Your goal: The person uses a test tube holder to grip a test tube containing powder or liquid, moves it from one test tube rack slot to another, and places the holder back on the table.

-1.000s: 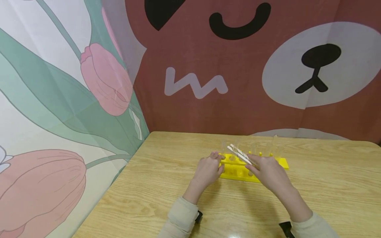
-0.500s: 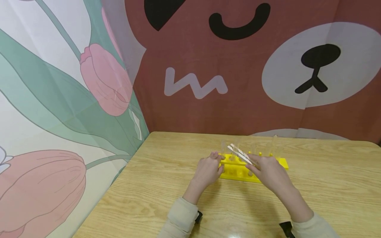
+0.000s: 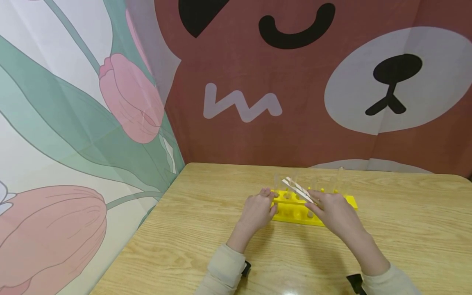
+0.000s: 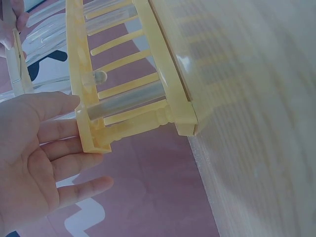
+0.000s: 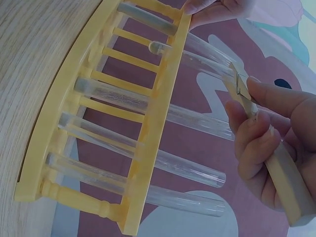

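Clamp angles from the pinching right hand, left hand gripping the yellow rack.

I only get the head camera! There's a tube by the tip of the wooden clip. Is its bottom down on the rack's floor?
Observer: No. In the right wrist view, that tube ends just under the top plate of the yellow rack, well above the base.
Operator: The right hand blocks the bottoms of the tubes behind it. Where are they?
Observer: The right wrist view shows those clear tubes reaching down to the base.
Operator: I just see the back of the left hand. What's underneath?
Observer: In the left wrist view, its little finger stretches out and looks apart from the rack.
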Motion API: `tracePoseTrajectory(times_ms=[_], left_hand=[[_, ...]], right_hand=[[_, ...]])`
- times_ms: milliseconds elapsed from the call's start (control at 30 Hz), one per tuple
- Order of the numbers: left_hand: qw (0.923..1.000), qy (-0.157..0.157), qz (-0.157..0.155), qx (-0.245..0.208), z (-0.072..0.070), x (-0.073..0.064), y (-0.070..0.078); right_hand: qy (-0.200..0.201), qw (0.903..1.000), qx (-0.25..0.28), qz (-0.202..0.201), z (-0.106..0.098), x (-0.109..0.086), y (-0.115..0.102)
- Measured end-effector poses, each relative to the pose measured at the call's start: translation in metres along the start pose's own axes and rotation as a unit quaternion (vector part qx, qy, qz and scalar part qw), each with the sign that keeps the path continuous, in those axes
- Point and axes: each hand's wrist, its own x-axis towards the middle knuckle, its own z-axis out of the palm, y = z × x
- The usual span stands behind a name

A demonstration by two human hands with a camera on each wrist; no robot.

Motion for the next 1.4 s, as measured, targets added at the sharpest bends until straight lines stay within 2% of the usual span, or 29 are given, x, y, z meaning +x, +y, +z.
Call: tracePoseTrajectory(times_ms=[533,1400], left_hand=[[1.0000,0.003,0.002,0.007,0.0021,0.0011,-0.0002],[1.0000,-0.004,-0.003,-0.006,0.0016,0.0001,0.0000]], right_hand=[[-0.004,1.0000,-0.002,0.008,-0.0007,0.0000,0.0005],[0.002,1.0000,0.001,0.008,-0.0031,-0.0012,-0.0003]])
